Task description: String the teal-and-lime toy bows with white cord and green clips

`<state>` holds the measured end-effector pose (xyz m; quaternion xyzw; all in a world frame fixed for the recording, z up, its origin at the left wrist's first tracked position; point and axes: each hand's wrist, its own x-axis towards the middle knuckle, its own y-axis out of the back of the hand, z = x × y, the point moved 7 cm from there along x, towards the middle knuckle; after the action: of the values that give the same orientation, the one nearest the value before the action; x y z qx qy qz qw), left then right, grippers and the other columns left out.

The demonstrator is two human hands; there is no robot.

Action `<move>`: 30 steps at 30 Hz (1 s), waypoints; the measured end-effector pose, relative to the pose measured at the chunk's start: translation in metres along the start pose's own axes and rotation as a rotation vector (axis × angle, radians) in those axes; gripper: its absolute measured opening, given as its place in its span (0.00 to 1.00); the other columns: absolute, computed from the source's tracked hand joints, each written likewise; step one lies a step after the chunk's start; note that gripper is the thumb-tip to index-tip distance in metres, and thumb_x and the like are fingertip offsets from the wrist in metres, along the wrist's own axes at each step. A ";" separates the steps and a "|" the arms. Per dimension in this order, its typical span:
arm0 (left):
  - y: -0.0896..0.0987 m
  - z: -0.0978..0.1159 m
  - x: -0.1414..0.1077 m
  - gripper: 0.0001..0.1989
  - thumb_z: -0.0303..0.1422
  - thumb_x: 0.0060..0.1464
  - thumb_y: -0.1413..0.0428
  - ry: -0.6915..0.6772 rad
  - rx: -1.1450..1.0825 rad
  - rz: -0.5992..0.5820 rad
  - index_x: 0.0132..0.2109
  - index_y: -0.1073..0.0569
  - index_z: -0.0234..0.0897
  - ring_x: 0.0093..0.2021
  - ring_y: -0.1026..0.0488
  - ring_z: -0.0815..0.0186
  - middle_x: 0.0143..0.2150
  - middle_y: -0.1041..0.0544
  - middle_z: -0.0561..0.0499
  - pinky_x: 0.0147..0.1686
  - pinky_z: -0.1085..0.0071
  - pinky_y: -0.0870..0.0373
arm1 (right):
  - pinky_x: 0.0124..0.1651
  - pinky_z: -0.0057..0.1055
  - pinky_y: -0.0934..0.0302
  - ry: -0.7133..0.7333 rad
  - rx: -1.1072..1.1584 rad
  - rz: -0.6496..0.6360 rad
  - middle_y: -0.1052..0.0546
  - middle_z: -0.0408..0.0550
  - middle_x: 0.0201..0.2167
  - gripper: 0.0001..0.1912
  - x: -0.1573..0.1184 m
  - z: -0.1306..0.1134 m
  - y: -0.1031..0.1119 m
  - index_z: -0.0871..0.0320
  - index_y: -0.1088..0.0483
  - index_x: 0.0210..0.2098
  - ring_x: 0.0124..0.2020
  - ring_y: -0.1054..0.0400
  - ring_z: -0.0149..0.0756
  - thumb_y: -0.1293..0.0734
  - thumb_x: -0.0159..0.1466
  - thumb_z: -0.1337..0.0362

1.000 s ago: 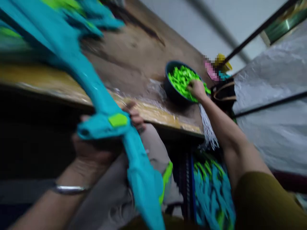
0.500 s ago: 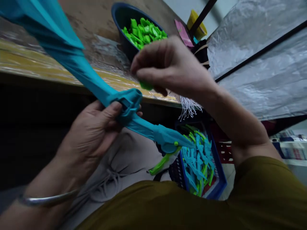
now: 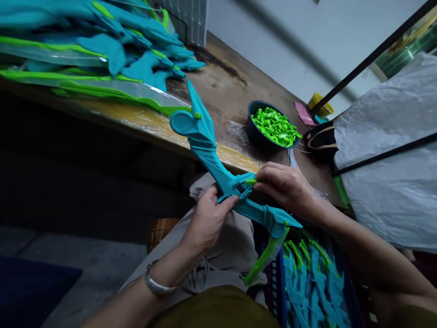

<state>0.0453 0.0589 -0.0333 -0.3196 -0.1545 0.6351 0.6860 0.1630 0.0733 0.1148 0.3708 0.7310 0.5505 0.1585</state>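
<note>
My left hand (image 3: 208,218) is closed around the middle of a turquoise plastic toy bow (image 3: 213,161), thumb on top beside an open slot. The bow lies slantwise over my lap, with green pegs near both ends and a green strip with clear film (image 3: 268,259) hanging from its lower end. Pinched in the fingers of my right hand (image 3: 285,187) is a small green plastic piece (image 3: 251,181), which is at the slot's right edge. Whether the piece is inside the slot I cannot tell. Fingers under the bow are hidden.
A dark bowl of small green pieces (image 3: 251,130) stands on the worn workbench (image 3: 221,91). More turquoise bows (image 3: 112,50) are piled at the bench's upper left. Below right, a blue crate (image 3: 282,291) holds similar parts. White cords (image 3: 292,159) hang over the bench edge.
My right hand has come down from beside the bowl to the bow's middle with the green piece. The view has shifted, bringing the pile of bows into sight.
</note>
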 end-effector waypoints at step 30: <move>0.011 -0.004 0.001 0.22 0.42 0.51 0.34 -0.070 0.342 0.012 0.49 0.24 0.36 0.42 0.20 0.55 0.44 0.17 0.45 0.43 0.62 0.23 | 0.54 0.43 0.31 -0.101 -0.070 0.054 0.29 0.58 0.55 0.21 0.011 0.000 -0.022 0.60 0.33 0.59 0.55 0.31 0.47 0.27 0.68 0.66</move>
<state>0.0397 0.0592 -0.0437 -0.1766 -0.0661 0.6672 0.7206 0.1475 0.0784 0.0968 0.4122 0.6921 0.5602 0.1930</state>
